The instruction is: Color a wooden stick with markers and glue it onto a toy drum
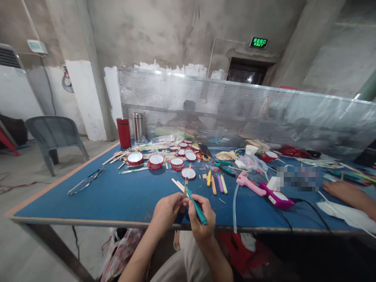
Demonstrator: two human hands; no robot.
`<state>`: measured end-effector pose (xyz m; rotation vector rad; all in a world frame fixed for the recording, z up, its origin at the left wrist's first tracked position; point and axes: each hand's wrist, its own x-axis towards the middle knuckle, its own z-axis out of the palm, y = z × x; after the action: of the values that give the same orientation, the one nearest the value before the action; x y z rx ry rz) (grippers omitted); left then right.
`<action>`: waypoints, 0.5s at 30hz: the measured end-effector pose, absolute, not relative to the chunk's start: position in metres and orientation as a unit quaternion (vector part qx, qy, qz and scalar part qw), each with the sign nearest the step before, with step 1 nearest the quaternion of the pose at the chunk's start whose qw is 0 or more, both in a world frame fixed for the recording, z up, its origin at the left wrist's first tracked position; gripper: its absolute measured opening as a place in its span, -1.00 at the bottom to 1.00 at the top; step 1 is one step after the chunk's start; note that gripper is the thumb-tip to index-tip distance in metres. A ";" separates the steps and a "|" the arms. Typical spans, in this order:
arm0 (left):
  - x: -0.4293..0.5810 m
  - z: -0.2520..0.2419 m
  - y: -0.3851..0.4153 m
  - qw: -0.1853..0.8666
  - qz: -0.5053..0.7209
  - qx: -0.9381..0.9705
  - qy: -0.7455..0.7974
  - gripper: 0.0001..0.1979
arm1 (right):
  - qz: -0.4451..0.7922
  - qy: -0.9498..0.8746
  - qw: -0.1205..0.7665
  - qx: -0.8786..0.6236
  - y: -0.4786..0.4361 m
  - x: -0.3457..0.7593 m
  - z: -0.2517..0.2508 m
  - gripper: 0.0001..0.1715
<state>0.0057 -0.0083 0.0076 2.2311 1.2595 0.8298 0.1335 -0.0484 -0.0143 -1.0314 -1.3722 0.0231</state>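
My left hand (168,210) is closed on a narrow wooden craft stick (186,187), held upright near the table's front edge. In my right hand (202,215) is a teal marker pen (198,209), its upper end slanting toward the stick. Just beyond my hands, pale wooden sticks (177,185) lie on the blue table (117,199). A round piece with a white top and red rim (188,173) is behind them. Yellow, orange, purple and light green markers (220,183) lie to the right of my hands.
Several more red-rimmed rounds (155,161) and loose sticks fill the table's back. Glasses (86,181) lie at left, near a red bottle (123,133). At right are a pink glue gun (249,183), a purple box (276,196) with cables and a co-worker's arm (349,195). A perforated metal screen (164,102) stands behind.
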 end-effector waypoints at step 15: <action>0.006 0.007 -0.008 0.216 0.311 0.808 0.451 -0.73 | 0.027 -0.593 0.673 -0.441 -0.048 0.133 -0.016 -0.83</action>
<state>0.0055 -0.0082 0.0071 2.2380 1.2510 0.8629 0.1328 -0.0482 -0.0164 -0.9930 -1.3346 0.0605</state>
